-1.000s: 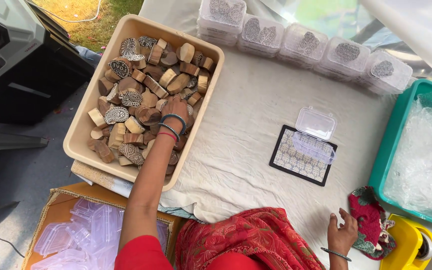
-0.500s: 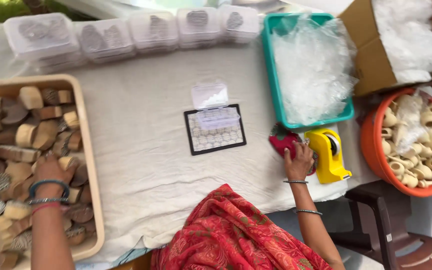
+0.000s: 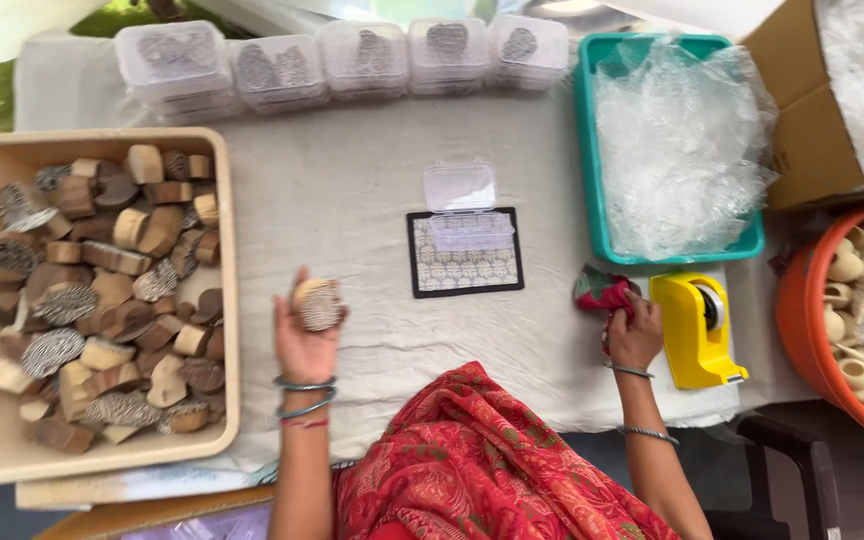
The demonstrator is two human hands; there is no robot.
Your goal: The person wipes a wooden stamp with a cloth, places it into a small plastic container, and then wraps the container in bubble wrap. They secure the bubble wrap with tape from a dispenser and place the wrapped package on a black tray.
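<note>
My left hand [image 3: 304,335] holds a small round wooden stamp block [image 3: 319,303] above the white cloth, just right of the beige tray [image 3: 227,300] full of carved wooden blocks. My right hand [image 3: 635,330] grips a red patterned cloth [image 3: 599,290] beside the yellow tape dispenser [image 3: 697,325]. Between the hands lies a black-framed pad [image 3: 464,268] with a small clear plastic box [image 3: 462,205] open on it.
Several clear lidded boxes [image 3: 352,55] line the far edge. A teal tray [image 3: 587,150] holds bubble wrap; a cardboard box [image 3: 802,130] and an orange tub [image 3: 802,320] of pale wooden pieces stand at the right. Red patterned fabric [image 3: 482,470] covers my lap.
My left hand has come out of the beige tray holding a round wooden block and moved right over the cloth. My right hand stays on the red cloth.
</note>
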